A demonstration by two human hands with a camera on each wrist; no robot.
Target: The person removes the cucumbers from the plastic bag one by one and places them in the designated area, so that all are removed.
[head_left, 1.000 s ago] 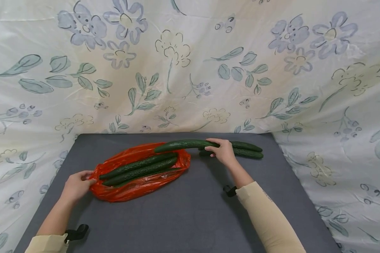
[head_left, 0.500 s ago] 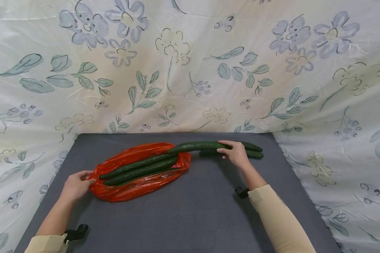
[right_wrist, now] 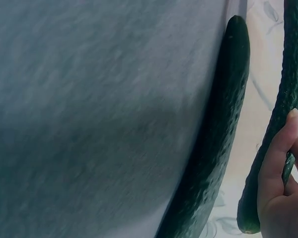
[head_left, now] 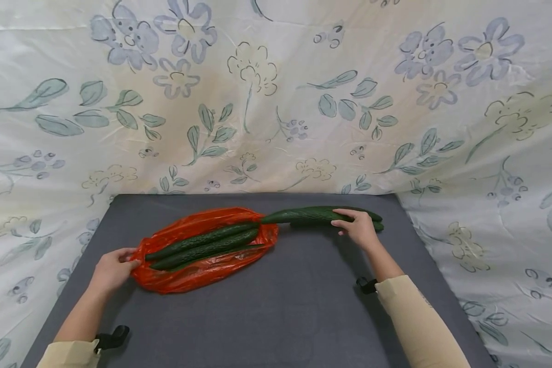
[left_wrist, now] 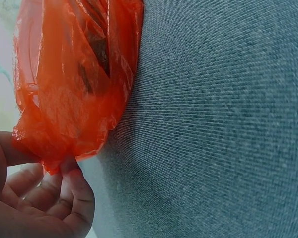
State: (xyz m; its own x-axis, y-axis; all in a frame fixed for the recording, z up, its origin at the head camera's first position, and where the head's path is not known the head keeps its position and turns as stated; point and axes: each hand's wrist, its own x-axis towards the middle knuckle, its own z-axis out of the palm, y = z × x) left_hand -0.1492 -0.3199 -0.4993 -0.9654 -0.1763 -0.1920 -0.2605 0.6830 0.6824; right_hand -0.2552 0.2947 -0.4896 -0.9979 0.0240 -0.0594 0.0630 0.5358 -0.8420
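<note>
My left hand (head_left: 111,269) pinches the gathered end of a red plastic bag (head_left: 202,273) at the left of the table. The left wrist view shows thumb and fingers on the crumpled plastic tip (left_wrist: 50,157). Dark green cucumbers (head_left: 213,248) lie lengthwise in the bag, visible through its open upper side. On the right, my right hand (head_left: 361,230) grips a long cucumber (head_left: 294,215) near one end; its far tip points at the bag's right end. In the right wrist view this cucumber (right_wrist: 291,74) is raised apart from another cucumber (right_wrist: 216,129) lying on the table.
Cucumbers (head_left: 378,226) lie at the back right of the dark grey table (head_left: 257,317), partly hidden behind the held one. A floral cloth (head_left: 276,102) hangs behind the table and along its right side. Black wrist straps (head_left: 112,338) show at both sleeves.
My right hand has moved right with the cucumber, drawing its tip from over the bag to just beyond the bag's right end. The left hand keeps its place on the bag.
</note>
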